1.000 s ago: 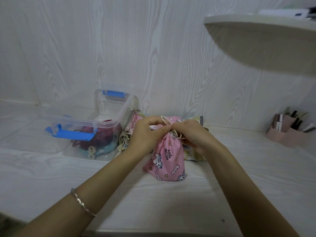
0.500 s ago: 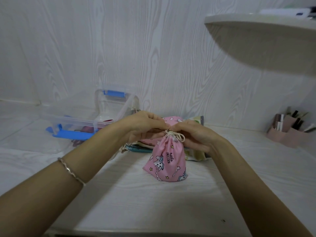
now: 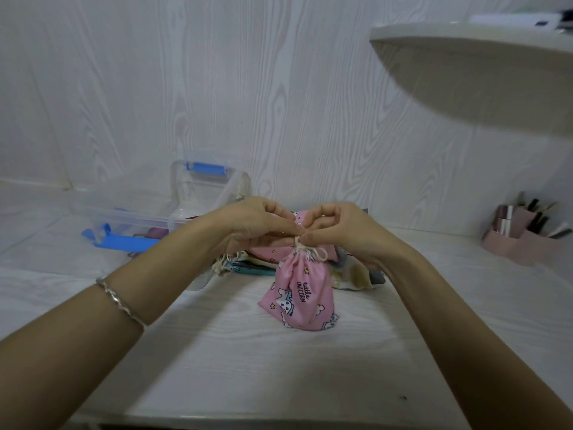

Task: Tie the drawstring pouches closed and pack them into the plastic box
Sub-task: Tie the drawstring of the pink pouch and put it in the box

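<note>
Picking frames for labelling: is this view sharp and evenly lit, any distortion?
Head view: soft, even light, no glare; the pouch print reads sharp; a faint arm shadow falls on the table; the wide lens stretches the left forearm near the edge; the pink holder at right looks slightly soft.

Soft, even, cool light; faint shadows under the arms; wide-angle bending at edges.
</note>
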### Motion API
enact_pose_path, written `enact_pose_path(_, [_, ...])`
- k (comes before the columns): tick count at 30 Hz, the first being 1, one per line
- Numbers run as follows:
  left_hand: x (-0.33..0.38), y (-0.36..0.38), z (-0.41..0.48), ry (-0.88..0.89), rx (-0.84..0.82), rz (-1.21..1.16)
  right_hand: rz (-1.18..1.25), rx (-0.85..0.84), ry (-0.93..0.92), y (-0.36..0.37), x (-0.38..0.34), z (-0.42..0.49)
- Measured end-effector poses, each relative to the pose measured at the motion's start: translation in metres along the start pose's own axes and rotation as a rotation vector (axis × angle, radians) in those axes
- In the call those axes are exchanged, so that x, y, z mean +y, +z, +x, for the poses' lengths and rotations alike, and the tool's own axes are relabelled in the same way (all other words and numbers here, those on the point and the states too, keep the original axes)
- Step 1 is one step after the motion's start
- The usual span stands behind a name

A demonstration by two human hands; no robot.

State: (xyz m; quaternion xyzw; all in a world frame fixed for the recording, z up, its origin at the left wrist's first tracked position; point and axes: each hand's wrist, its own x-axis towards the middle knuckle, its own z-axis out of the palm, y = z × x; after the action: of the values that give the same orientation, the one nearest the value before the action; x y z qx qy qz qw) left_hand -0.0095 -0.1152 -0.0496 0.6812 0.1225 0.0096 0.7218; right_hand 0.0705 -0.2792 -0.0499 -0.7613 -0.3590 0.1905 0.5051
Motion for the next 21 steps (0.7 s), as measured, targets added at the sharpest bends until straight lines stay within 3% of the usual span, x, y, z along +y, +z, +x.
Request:
enact_pose_path(13, [0.008,-0.012,0.000,-0.169,-0.223,-0.008,-0.725,0.217,-0.428,0.017,-0.007,-0.013])
enact_pose_path(18, [0.010,-0.010,-0.004,-0.107,-0.207,0.078,-0.597,0.171,-0.380,0.012,0.001,-0.010])
enact_pose_path(21, [0.011,-0.008,-0.005,0.078,-0.127,0.343,-0.426,0.117,-0.262,0.011,0.002,-0.011])
